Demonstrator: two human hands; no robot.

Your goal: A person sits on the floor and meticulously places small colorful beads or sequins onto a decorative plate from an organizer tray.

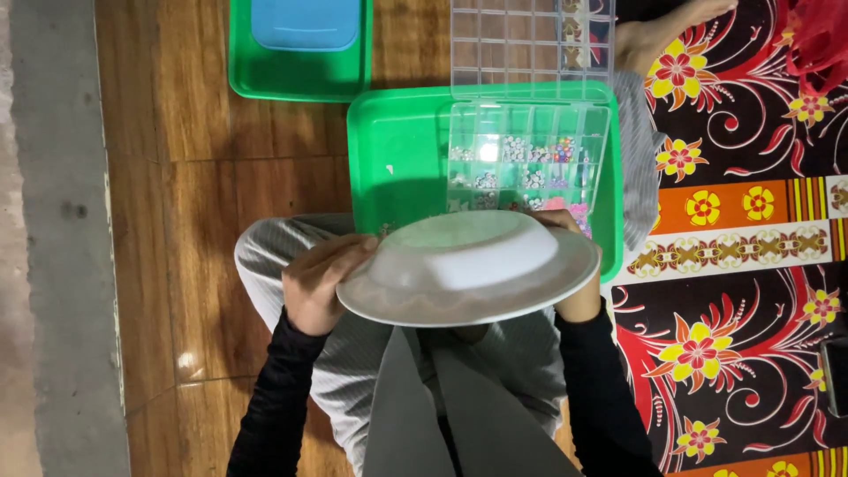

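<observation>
A white plate [468, 269] is tipped up on edge over my lap, its underside facing me. My left hand [320, 281] grips its left rim, fingers curled over the edge. My right hand [572, 296] holds the right rim and is mostly hidden behind the plate. Just beyond the plate lies a green tray [397, 155] carrying a clear compartment box [526, 163] with small colourful beads in several cells. The box's lid [517, 44] stands open, pointing away from me.
A second green tray [300, 84] with a blue lid [305, 22] on it sits at the far left on the brown floor. A floral mat [733, 265] covers the right side. A bare foot [658, 35] rests near the box's lid.
</observation>
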